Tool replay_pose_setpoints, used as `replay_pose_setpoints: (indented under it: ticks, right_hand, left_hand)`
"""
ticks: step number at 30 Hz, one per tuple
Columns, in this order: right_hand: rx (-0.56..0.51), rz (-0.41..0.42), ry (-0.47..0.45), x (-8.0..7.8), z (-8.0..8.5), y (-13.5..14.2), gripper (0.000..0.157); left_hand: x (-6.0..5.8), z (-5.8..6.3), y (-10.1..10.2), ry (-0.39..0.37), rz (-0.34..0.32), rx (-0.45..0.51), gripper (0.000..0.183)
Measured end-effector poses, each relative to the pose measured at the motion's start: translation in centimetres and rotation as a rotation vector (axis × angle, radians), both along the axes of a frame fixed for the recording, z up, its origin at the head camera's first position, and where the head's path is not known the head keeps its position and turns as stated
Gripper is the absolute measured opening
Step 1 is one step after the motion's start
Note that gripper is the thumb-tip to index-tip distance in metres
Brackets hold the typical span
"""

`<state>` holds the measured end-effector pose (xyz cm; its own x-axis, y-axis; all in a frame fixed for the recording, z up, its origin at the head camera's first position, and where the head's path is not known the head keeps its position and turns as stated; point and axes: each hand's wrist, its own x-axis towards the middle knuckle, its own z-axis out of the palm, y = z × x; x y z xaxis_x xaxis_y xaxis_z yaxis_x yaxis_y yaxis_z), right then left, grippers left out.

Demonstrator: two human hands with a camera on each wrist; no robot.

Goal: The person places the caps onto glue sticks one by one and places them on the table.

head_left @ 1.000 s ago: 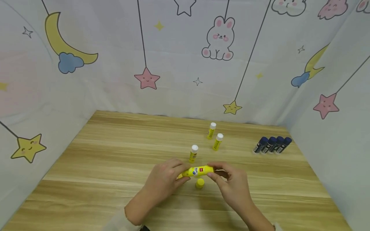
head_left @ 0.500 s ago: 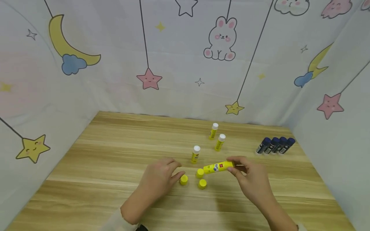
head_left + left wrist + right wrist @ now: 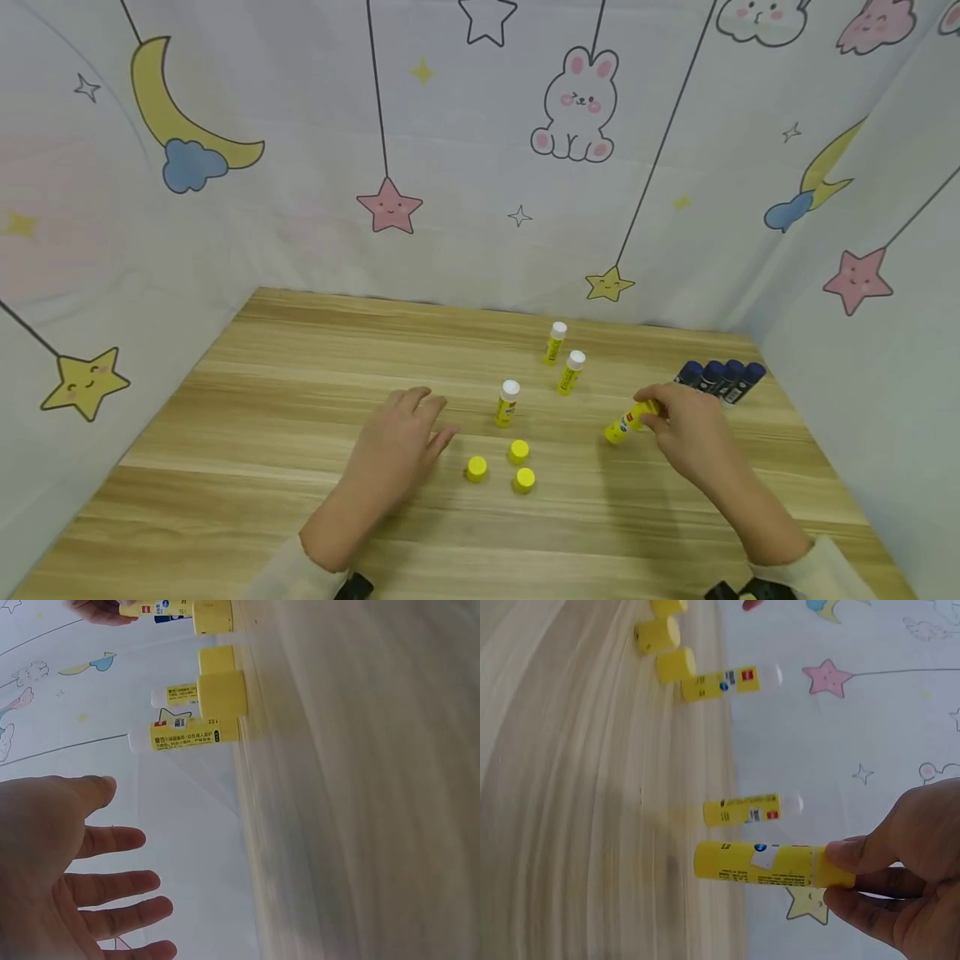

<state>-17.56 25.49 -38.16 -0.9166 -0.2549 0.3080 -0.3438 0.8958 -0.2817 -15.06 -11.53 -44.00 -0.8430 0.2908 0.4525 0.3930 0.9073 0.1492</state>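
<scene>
My right hand (image 3: pixel 693 425) pinches a yellow glue stick (image 3: pixel 622 425) by its upper end, tilted above the table. The right wrist view shows the same glue stick (image 3: pixel 761 862) between thumb and fingertips, its lower end free. My left hand (image 3: pixel 386 450) hovers over the wood with fingers spread, holding nothing; the left wrist view also has its fingers (image 3: pixel 120 889) extended. Right of that hand stand three yellow caps: a left cap (image 3: pixel 476 469), a rear cap (image 3: pixel 518 452) and a front cap (image 3: pixel 524 480).
Three yellow glue sticks with white tops stand upright behind the caps: a near one (image 3: pixel 507 410), a middle one (image 3: pixel 569 379) and a far one (image 3: pixel 554 348). Several navy-capped sticks (image 3: pixel 723 379) form a row at the back right, partly behind my right hand. Printed curtains (image 3: pixel 465 250) border the table (image 3: pixel 337 358).
My right hand has carried the glue stick rightward, away from the caps, tipping it steeper. My left hand has let go of it, leaving a cap on the table, and drawn back left with fingers spreading.
</scene>
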Motion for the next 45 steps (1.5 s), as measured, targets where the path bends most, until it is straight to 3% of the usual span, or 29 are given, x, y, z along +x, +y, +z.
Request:
replay_pose_setpoints:
  ticks: [8, 17, 34, 45]
  right_hand:
    - [0.115, -0.027, -0.037, -2.0, 0.5, 1.6, 0.023]
    - [0.175, -0.03, -0.086, -4.3, 0.4, 2.7, 0.023]
    - [0.273, -0.064, -0.036, -6.8, -0.2, 3.4, 0.025]
    - [0.292, -0.092, -0.038, -7.3, -0.6, 3.5, 0.027]
  left_hand:
    - [-0.3, -0.1, -0.5, -0.082, 0.058, -0.055, 0.056]
    - [-0.4, -0.2, -1.2, -0.185, 0.125, -0.121, 0.067]
    - [-0.4, -0.1, -1.4, -0.182, 0.121, -0.096, 0.065]
    - [-0.5, 0.0, -1.4, -0.181, 0.174, -0.106, 0.071]
